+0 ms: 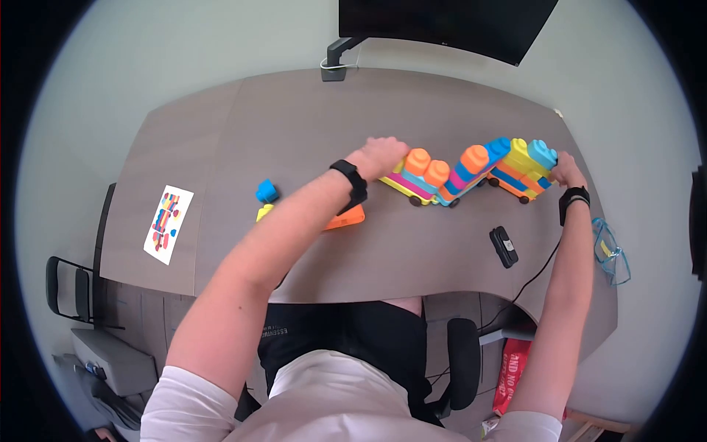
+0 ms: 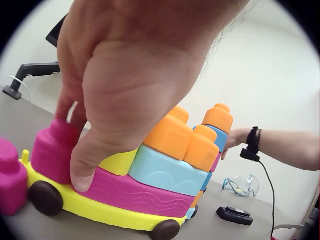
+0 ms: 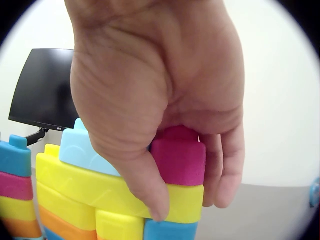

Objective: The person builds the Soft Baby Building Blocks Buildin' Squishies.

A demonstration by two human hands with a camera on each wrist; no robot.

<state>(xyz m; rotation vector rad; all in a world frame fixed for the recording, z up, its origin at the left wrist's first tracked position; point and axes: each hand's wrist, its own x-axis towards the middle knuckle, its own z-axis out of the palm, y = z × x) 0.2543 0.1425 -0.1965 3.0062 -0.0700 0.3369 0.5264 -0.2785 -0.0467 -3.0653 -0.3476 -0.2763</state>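
Observation:
A toy train of three linked wagons loaded with building blocks stands on the desk. My left hand (image 1: 381, 156) is at its left end, thumb against the side of the yellow-based wagon (image 2: 125, 210) and fingers behind a magenta block (image 2: 50, 155). Orange blocks (image 2: 170, 135) top that wagon. In the middle is a light-blue-based wagon (image 1: 462, 177) with stacked blocks. My right hand (image 1: 568, 172) grips the right end of the orange-based wagon (image 1: 519, 177). There its thumb lies on a long yellow block (image 3: 100, 185), with a magenta block (image 3: 179, 160) under the palm.
A blue block (image 1: 266, 191), a yellow block (image 1: 264, 211) and an orange piece (image 1: 346, 219) lie near my left forearm. Farther left is a printed picture sheet (image 1: 169, 225). A small black device (image 1: 504, 247) and clear blue-framed glasses (image 1: 611, 252) lie right. A monitor (image 1: 449, 26) hangs behind.

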